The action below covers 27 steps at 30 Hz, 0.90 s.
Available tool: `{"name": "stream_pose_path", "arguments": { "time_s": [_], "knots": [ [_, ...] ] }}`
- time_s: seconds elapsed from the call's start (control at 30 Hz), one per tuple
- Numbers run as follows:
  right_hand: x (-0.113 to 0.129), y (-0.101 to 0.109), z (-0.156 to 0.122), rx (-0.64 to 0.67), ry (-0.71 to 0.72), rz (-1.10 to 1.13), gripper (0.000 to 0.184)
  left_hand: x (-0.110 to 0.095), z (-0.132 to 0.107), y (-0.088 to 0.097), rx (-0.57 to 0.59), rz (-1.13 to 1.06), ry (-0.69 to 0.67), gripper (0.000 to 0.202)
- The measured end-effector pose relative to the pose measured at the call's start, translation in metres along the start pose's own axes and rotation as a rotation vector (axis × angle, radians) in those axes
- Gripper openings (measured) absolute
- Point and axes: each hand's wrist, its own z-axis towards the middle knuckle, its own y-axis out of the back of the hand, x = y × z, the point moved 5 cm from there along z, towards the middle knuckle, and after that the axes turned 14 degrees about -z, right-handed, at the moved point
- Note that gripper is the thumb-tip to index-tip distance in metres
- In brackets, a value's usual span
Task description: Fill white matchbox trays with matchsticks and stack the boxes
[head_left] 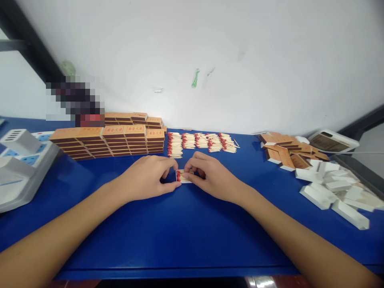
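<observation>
A small white matchbox tray (182,176) filled with red-tipped matches rests on the blue table (180,232) at the centre. My left hand (147,178) pinches its left end, fingers curled around it. On the other end my right hand (208,176) grips with bent fingers, thumb and forefinger on the tray. Just beyond the hands lie several bundles of loose red-tipped matches (199,142) in a row.
Stacks of finished orange matchboxes (108,140) stand at the back left. A white power strip (21,160) sits at the far left. At the right lie orange sleeves (285,150), empty white trays (333,188) and a phone (331,141). A white wall rises behind.
</observation>
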Motion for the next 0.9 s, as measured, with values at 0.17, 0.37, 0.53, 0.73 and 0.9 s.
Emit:
{"name": "stream_pose_path", "arguments": {
  "time_s": [0.17, 0.37, 0.53, 0.73, 0.9],
  "knots": [
    [0.001, 0.001, 0.0, 0.007, 0.021, 0.034, 0.01, 0.0, 0.0, 0.0, -0.008, 0.0, -0.009, 0.027],
    [-0.001, 0.003, -0.001, 0.033, 0.03, 0.106, 0.012, 0.0, -0.001, 0.0, -0.002, -0.019, 0.011, 0.026],
    [-0.003, 0.004, -0.004, 0.017, 0.042, 0.095, 0.012, 0.002, 0.001, -0.002, -0.002, -0.04, 0.006, 0.028],
    [-0.007, 0.003, -0.003, -0.01, -0.001, 0.037, 0.008, 0.003, 0.0, -0.003, -0.023, -0.047, 0.008, 0.031],
    [-0.013, -0.001, 0.001, -0.051, -0.115, 0.063, 0.014, 0.007, 0.0, -0.003, -0.048, -0.056, 0.003, 0.031]
  ]
}}
